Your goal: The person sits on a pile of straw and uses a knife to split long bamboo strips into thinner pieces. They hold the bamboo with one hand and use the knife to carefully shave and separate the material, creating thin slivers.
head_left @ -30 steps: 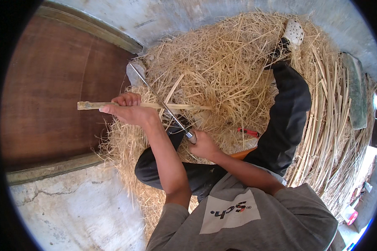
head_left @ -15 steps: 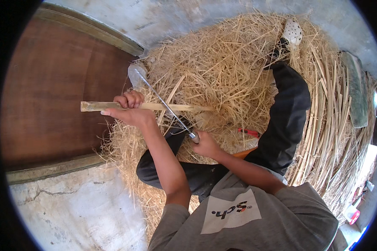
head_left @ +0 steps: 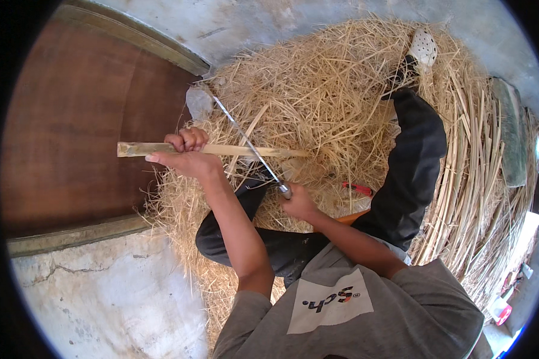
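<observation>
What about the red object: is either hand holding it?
No, the red object lies untouched; the left hand holds a pale strip, the right hand a metal tool.

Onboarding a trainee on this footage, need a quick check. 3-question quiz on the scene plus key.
1. Multiple choice. What does the left hand hold?
a) a clog
b) a pale strip
c) a stone

2. The right hand holds a long blade by its handle. True or false: in this view, the blade crosses the strip to the left of the left hand.

3. Fill in: the small tool lying on the straw, apart from both hands, is mainly ____ in colour.

Key
1: b
2: false; it crosses to the right of the left hand
3: red
</observation>
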